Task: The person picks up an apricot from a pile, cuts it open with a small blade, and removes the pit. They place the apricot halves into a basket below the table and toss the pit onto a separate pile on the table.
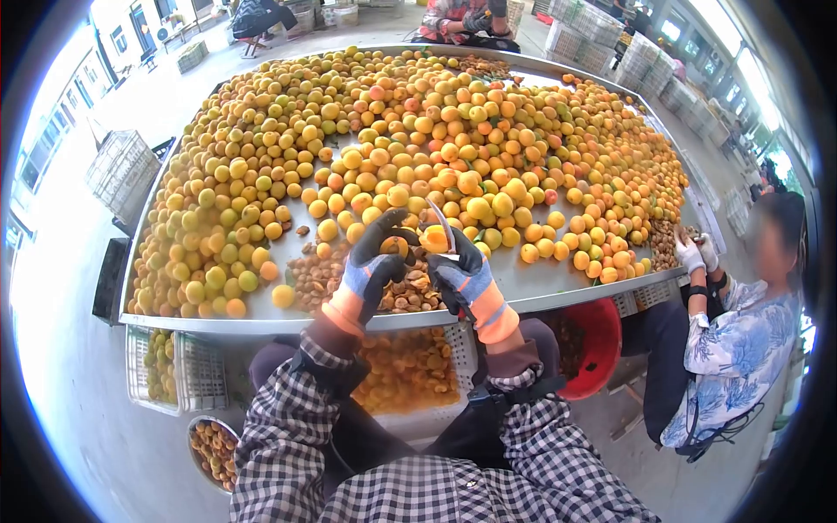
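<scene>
My left hand (373, 257), in a dark-palmed glove with a blue and orange cuff, curls its fingers around an apricot piece (395, 247). A small curved knife (442, 222) rises from my right hand (468, 277), gloved alike and closed on its handle. Against the blade, on the side toward my left hand, shows a cut apricot half (433, 239) with orange flesh. Both hands are over the near edge of a metal table (523, 299). Brown apricot pits (410, 292) lie below and between them, and whole apricots (384, 166) are heaped beyond.
A crate of apricot halves (405, 370) stands below the table edge at my lap. To its right is a red basin (602, 349); at left are a white crate (196, 370) and a bucket of pits (214, 453). A co-worker (741, 327) sits at right.
</scene>
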